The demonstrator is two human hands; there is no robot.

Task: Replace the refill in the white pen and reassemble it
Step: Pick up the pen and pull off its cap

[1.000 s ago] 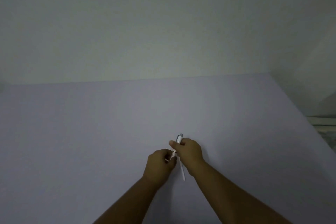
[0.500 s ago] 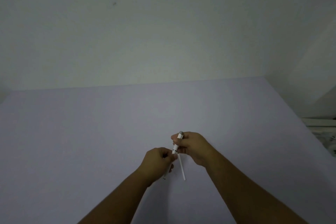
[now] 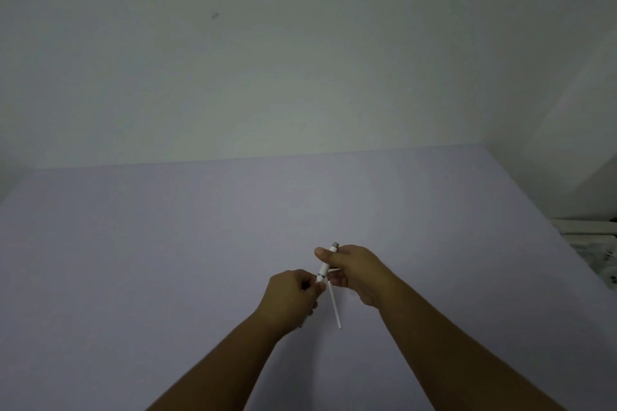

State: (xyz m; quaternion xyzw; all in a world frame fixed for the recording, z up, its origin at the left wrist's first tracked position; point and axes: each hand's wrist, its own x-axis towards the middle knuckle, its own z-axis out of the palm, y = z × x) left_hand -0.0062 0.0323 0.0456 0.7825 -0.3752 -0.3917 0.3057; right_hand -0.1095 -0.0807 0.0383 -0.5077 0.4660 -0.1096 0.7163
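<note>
My right hand (image 3: 355, 272) grips the upper half of the white pen (image 3: 325, 265), which stands nearly upright with its grey top end above my thumb and a grey ring at its lower end. My left hand (image 3: 290, 300) pinches the pen's lower part just under that ring; that part is mostly hidden in my fingers, with a dark tip poking out below the hand. A thin white refill (image 3: 335, 305) slants down between my hands; I cannot tell if it rests on the table or is held.
The pale lilac table (image 3: 167, 260) stretches wide to the left and ahead, ending at a plain white wall. Past the table's right edge lie white objects (image 3: 594, 240) on a lower level.
Both hands have lifted slightly and drawn a little apart. More of the pen barrel shows between them, with the grey ring visible.
</note>
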